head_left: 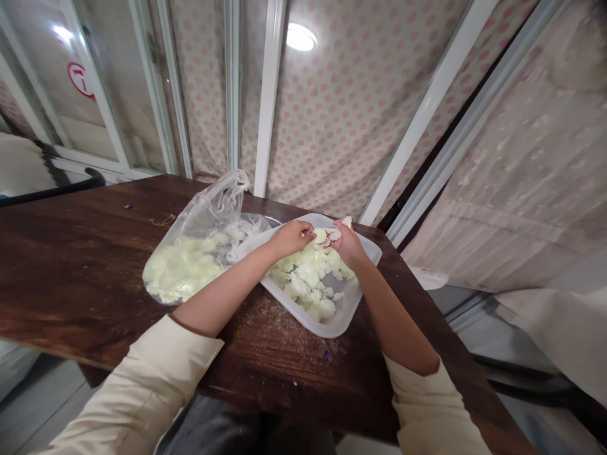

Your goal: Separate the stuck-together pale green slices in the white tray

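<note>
A white plastic tray (334, 325) holds a heap of pale yellow-green flower-like pieces (306, 278). Above its far part, my left hand (293, 239) is closed, thumb and fingers pinched beside a pale piece (320, 236). My right hand (349, 245) faces it over the tray, its fingers curled round pale pieces (334, 234), with another small one (347, 221) at its fingertips. Left of the tray stands a clear plastic bag (190, 253) filled with similar pieces; my left forearm passes in front of part of it.
The dark wooden table (95, 253) has fine crumbs near the tray and a thin string (164, 220) behind the bag. Framed glass panels with a dotted curtain (351, 114) rise at its far edge. Pale fabric (531, 170) hangs at the right.
</note>
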A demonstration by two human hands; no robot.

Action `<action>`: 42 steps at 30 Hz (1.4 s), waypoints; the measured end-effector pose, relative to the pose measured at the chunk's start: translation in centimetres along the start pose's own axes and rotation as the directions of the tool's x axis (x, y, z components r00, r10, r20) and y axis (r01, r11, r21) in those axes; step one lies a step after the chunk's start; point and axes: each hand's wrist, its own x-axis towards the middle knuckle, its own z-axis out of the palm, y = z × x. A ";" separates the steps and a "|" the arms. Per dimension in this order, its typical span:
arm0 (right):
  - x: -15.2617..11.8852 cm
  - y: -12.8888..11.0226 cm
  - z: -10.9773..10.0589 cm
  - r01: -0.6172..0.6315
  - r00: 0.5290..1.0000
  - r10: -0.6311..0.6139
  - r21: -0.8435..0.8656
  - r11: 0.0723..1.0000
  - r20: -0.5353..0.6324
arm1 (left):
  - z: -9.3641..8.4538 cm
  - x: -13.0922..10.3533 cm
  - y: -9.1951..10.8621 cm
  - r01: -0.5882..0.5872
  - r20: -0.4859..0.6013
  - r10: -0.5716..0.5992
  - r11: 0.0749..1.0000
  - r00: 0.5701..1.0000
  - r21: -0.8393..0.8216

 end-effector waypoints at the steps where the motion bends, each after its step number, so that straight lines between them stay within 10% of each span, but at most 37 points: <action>1: 0.1 0.1 0.1 -0.011 0.999 0.015 0.115 0.993 -0.031 | 0.0 0.0 -0.1 0.019 -0.017 -0.019 1.000 1.000 0.001; 6: -0.1 -0.6 0.5 -0.047 0.994 0.092 0.529 0.847 -0.060 | 0.1 0.3 -0.5 0.131 -0.111 -0.132 0.991 0.985 -0.012; 26: -1.0 -0.6 0.2 -0.003 0.994 -0.039 0.392 0.920 0.099 | 0.3 0.3 -0.2 0.178 -0.168 -0.187 0.982 0.968 -0.064; 42: -0.9 -0.8 -0.3 0.039 0.999 -0.031 0.343 0.938 -0.031 | 0.7 0.5 -0.9 0.230 -0.173 -0.263 0.955 0.949 -0.188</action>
